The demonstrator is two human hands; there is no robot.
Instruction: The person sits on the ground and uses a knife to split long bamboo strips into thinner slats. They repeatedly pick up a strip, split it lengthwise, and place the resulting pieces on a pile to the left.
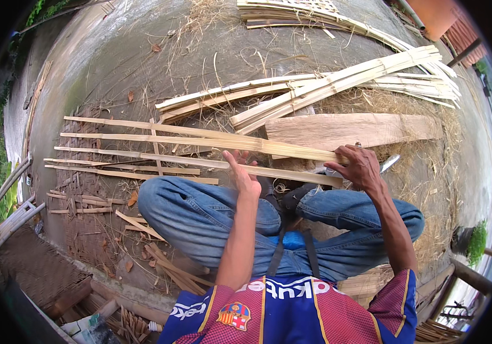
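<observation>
Long, pale split bamboo strips (160, 139) run across in front of me, their left ends fanned apart. My right hand (362, 166) is closed around the right ends of the upper strips, where they come together. A separate bamboo strip (297, 175) passes lower, just over my legs, and ends below my right hand. My left hand (242, 173) is beside this lower strip, fingers apart and pointing up, near the middle of the strips. Whether it touches them I cannot tell. More strips (137, 173) lie to the left, next to my knee, over a thin crosspiece (155, 149).
Beyond the strips lies a flat wooden plank (355, 132). Bundles of split bamboo (338, 86) are behind it, with another stack (303, 14) farther off. Shavings (429, 166) cover the ground at right. A shiny metal blade-like piece (390, 163) is near my right hand. Short offcuts (91, 203) lie left.
</observation>
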